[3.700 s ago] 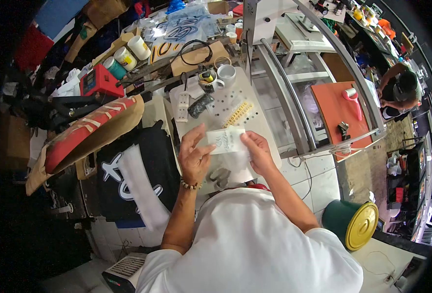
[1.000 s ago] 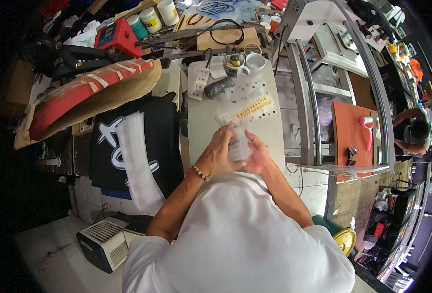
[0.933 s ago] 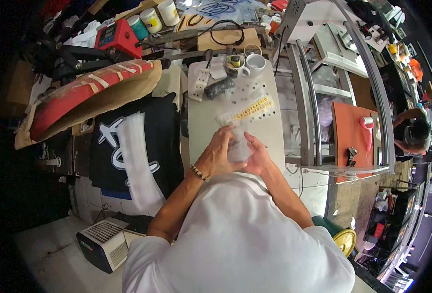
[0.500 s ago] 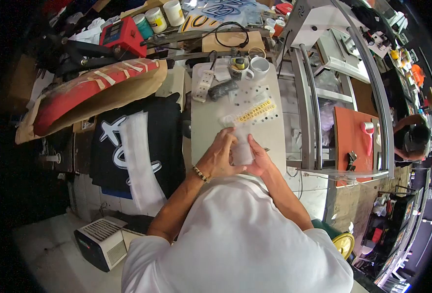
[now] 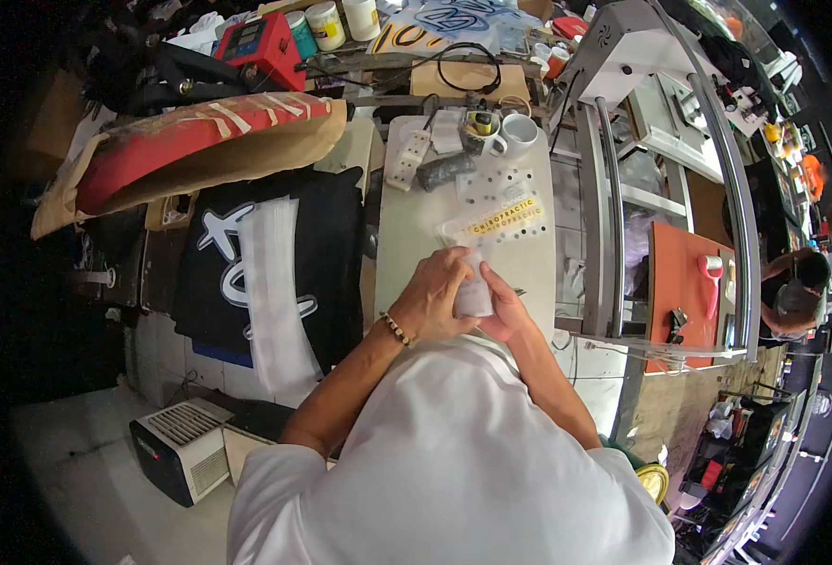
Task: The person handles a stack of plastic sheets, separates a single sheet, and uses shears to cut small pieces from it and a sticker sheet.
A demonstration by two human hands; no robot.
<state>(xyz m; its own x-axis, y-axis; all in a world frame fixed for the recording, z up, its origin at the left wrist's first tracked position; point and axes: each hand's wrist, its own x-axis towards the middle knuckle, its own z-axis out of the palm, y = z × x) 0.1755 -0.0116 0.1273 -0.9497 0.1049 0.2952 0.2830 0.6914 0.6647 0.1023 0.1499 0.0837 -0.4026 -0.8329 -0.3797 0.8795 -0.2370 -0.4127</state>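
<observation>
Centre of frame: our left hand [image 5: 435,299] and right hand [image 5: 503,309] both pinch a small translucent film sheet [image 5: 473,292], fingers closed on it, above the white worktable [image 5: 407,226].

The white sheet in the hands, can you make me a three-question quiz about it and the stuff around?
1. Where is the yellow lettering strip?
A. on the floor
B. on the table beyond the hands
C. on the black shirt

2. What colour is the roller on the orange board?
A. pink
B. blue
C. green

3. How is the white sheet held?
A. lying alone
B. left hand only
C. between both hands

Answers: 1 B, it lies on the white table. 2 A, it looks pink. 3 C, left hand and right hand both grip it.
</observation>
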